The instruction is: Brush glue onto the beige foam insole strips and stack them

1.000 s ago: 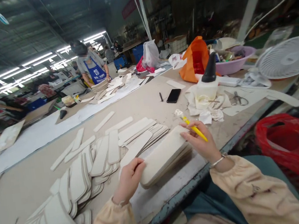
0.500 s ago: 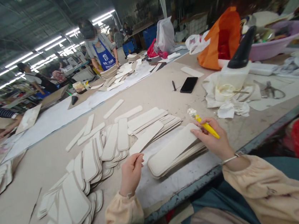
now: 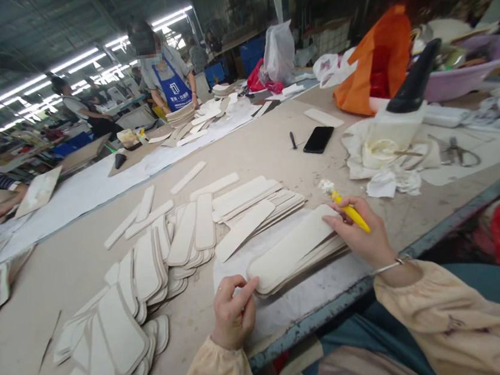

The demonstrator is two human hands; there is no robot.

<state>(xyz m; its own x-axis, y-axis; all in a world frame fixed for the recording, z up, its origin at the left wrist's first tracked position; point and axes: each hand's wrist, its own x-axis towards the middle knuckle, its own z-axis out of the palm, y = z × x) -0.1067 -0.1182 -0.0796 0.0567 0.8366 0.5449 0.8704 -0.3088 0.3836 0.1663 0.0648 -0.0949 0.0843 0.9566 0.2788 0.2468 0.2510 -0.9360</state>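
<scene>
white stack [image 3: 291,249] | right hand [image 3: 369,233] clasping yellow brush [image 3: 357,218], at right end | left hand [image 3: 233,311] at left end, pinch unclear

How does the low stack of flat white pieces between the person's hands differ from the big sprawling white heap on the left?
The low stack of flat white pieces lies roughly aligned; the big sprawling white heap fans out in several directions. The heap spreads wider than the stack. Both hold pale pieces with rounded corners.

We are facing a stack [image 3: 291,249] on the table [image 3: 237,153], pieces [image 3: 146,268] lying left, a phone [image 3: 318,140] behind, a bag [image 3: 358,88] farther right.
</scene>
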